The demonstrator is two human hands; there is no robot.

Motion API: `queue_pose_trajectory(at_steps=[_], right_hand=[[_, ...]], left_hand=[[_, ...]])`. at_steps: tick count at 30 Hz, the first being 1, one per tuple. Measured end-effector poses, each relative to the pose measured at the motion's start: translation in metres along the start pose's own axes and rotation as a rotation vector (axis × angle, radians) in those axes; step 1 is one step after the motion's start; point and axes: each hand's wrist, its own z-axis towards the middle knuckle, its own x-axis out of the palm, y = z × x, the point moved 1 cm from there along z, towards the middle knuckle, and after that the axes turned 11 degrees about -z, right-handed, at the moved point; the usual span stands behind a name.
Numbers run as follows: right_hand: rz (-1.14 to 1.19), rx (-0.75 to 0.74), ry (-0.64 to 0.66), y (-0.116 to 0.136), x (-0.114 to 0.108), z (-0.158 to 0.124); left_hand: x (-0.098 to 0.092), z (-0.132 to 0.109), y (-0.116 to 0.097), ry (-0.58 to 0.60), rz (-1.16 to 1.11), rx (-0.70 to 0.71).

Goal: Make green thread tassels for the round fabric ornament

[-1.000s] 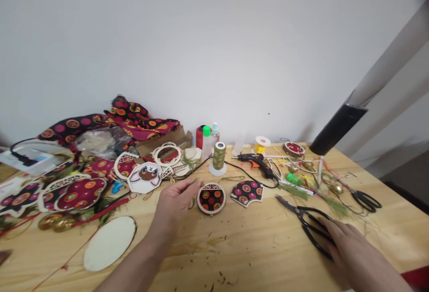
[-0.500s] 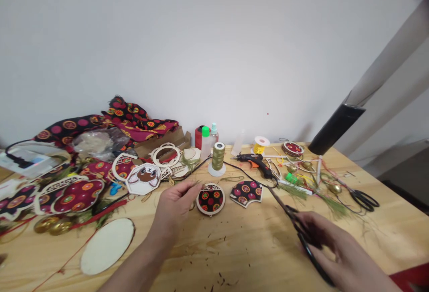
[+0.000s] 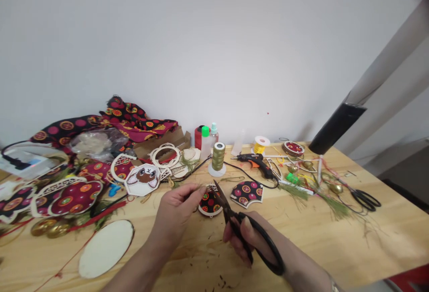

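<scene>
My right hand [image 3: 250, 238] grips black scissors [image 3: 248, 227] by the handles, blades apart and pointing up-left toward a round wooden ornament [image 3: 209, 202] covered in black and red fabric. My left hand [image 3: 177, 207] lies just left of that ornament, fingers pinched together by its upper edge; what they pinch is too thin to make out. A shaped piece of the same fabric [image 3: 248, 193] lies to the ornament's right. Behind it stands a spool of olive-gold thread [image 3: 218, 157].
On the wooden table [image 3: 335, 247] lie a black glue gun [image 3: 256, 161], glue bottles [image 3: 206, 142], a yellow cord spool [image 3: 260, 144], a second pair of scissors [image 3: 365, 199], patterned cloth [image 3: 130, 120], wooden frames and finished ornaments [image 3: 70, 196] at left, and an oval wooden blank [image 3: 105, 248].
My right hand picked the black scissors up from the table at right and carried them left to the round ornament. My left hand's fingers closed into a pinch beside it.
</scene>
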Motion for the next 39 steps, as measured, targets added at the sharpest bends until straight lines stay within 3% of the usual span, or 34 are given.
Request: queue_pose_trajectory(at_steps=[7,39], right_hand=[[0.009,-0.031,-0.048,-0.007,0.002,0.010],[0.099,0.107,-0.055,-0.011,0.002,0.016]], left_hand=[[0.000,0.000,0.004,0.034,0.011,-0.007],[0.000,0.000,0.004,0.051,-0.004,-0.015]])
